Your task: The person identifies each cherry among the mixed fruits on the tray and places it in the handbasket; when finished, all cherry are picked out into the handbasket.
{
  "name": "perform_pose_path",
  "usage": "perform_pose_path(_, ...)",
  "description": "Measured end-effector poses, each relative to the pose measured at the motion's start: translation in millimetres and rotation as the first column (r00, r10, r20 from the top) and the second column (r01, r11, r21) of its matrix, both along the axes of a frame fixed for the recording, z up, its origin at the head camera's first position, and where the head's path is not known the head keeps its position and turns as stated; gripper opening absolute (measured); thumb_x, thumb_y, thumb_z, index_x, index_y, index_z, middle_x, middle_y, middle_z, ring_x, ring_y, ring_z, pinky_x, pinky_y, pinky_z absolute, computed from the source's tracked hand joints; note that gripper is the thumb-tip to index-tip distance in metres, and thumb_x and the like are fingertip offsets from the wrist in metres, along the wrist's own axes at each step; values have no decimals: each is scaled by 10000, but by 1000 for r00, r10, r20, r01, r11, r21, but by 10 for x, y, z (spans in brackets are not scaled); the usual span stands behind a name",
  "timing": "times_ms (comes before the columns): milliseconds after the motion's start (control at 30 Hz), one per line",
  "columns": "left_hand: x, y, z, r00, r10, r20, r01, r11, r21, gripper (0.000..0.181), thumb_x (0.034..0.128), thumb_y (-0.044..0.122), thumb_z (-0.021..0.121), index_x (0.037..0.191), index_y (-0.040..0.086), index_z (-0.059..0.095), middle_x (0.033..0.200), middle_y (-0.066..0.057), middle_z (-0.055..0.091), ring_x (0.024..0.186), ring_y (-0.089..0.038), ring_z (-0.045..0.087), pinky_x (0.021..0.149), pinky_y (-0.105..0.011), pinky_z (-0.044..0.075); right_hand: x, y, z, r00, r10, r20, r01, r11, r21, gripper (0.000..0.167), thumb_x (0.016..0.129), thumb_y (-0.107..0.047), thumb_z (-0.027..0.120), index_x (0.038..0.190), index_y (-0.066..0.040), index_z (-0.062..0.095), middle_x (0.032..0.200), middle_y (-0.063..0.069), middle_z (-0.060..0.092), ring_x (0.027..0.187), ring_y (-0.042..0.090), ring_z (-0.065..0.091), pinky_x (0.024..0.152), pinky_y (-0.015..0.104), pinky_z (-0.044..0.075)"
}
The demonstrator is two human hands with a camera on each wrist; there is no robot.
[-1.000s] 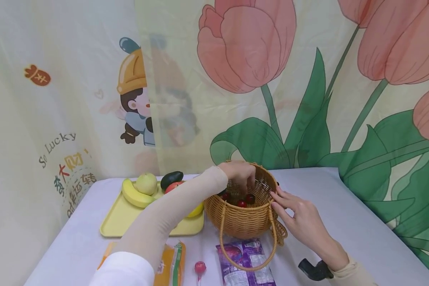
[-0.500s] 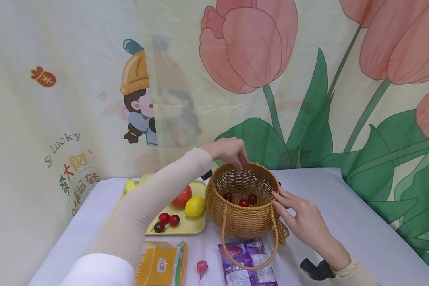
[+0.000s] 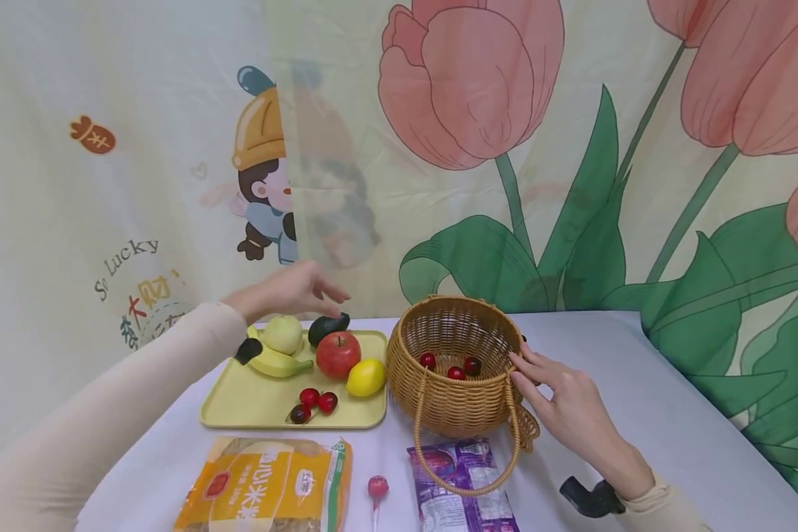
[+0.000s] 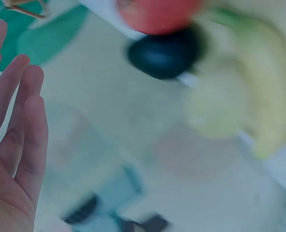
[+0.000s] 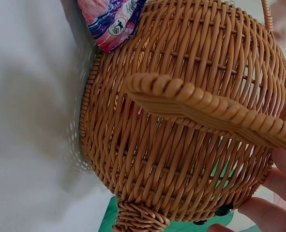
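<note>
My left hand [image 3: 295, 290] hovers over the back of the yellow tray [image 3: 239, 406] with relaxed fingers and holds nothing. Just below it lies a dark green avocado [image 3: 328, 328]. A round pale fruit [image 3: 283, 335], a banana [image 3: 275, 363], a red apple [image 3: 338, 355], a lemon [image 3: 366, 378] and a bunch of cherries [image 3: 309, 397] share the tray. My right hand [image 3: 575, 406] rests nearly straight fingers on the right rim of the wicker basket [image 3: 455, 406]. Inside the basket are three dark red cherries [image 3: 456, 373]; its handle [image 3: 465, 491] hangs down in front.
An orange food packet [image 3: 262, 484] lies in front of the tray. Beside it is a pink lollipop [image 3: 377, 487], then a purple packet [image 3: 465, 480] partly under the basket's handle. A printed curtain [image 3: 346, 148] hangs behind the table.
My left hand has come up out of the basket and moved left over the tray, uncovering its fruit. The right hand stays at the basket's rim.
</note>
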State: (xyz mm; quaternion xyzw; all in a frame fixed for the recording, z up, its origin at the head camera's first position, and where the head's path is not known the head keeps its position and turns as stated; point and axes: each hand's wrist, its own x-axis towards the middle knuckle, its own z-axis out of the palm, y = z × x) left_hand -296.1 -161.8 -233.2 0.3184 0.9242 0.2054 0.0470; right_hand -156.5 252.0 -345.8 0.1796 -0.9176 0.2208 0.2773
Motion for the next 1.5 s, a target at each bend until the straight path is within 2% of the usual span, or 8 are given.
perform_pose_path(133, 161, -396, -128, 999, 43, -2, -43, 999, -7, 318, 879, 200, 815, 1176, 90, 784, 1164, -126, 775, 957, -236, 762, 815, -328, 609, 5, 2, -2, 1000, 0, -8, 0, 1000, -5, 356, 959, -172, 721, 1284, -29, 704, 1366, 216, 639, 1183, 458, 658, 904, 608, 544)
perform_pose_path(300, 342, -675, -340, 997, 75, 13, -75, 997, 11, 318, 868, 203, 824, 1157, 75, 789, 1149, -133, 779, 892, -172, 740, 753, -264, 592, 0, -2, -6, 1000, 5, -20, -5, 1000, -9, 358, 957, -176, 724, 1283, -28, 704, 1360, 221, 641, 1172, 468, 657, 891, 609, 547)
perform_pose_path(433, 471, -765, -633, 994, 103, 29, -102, 995, -20, 315, 858, 209, 830, 1148, 92, 795, 1137, -95, 787, 836, -101, 713, 705, -235, 566, -9, -11, -16, 999, 12, -30, -12, 1000, -6, 357, 955, -176, 726, 1279, -28, 706, 1354, 221, 645, 1163, 466, 664, 881, 613, 554)
perform_pose_path(533, 547, -764, -857, 995, 92, 39, -90, 995, -50, 327, 849, 232, 838, 1148, 105, 797, 1119, -57, 795, 788, -44, 680, 673, -221, 533, -12, -14, -27, 999, 19, -43, -20, 1000, -6, 348, 949, -165, 731, 1266, -21, 713, 1343, 223, 652, 1147, 465, 672, 868, 619, 559)
perform_pose_path(667, 612, -721, -1053, 996, 75, 52, -72, 996, -58, 310, 839, 245, 846, 1128, 142, 810, 1077, -9, 805, 740, -14, 634, 649, -212, 504, -14, -14, -36, 999, 25, -48, -25, 1000, -4, 342, 951, -165, 728, 1262, -23, 716, 1341, 222, 654, 1138, 465, 675, 860, 620, 563)
perform_pose_path(1000, 676, -621, -1196, 997, 65, 28, -63, 994, -84, 266, 824, 259, 858, 1083, 204, 827, 1013, 59, 809, 675, 9, 584, 599, -198, 466, -8, -11, -22, 999, 14, -42, -14, 1000, -5, 353, 955, -167, 725, 1281, -34, 708, 1356, 221, 644, 1153, 469, 666, 866, 619, 560)
perform_pose_path(1300, 718, -543, -1261, 997, 35, 72, -29, 995, -91, 266, 829, 286, 858, 1087, 228, 826, 1025, 78, 807, 918, -78, 710, 745, -217, 525, -9, -19, -33, 1000, 7, -29, -7, 1000, -3, 357, 954, -176, 728, 1280, -32, 708, 1361, 218, 642, 1160, 464, 666, 881, 612, 555)
perform_pose_path(1500, 696, -500, -1296, 998, 23, 54, -18, 995, -96, 317, 825, 306, 861, 1125, 218, 814, 988, 100, 806, 866, -26, 691, 738, -215, 531, -4, -18, -31, 1000, 0, -30, -1, 1000, -4, 361, 948, -161, 732, 1279, -20, 704, 1359, 220, 641, 1153, 465, 671, 877, 613, 557)
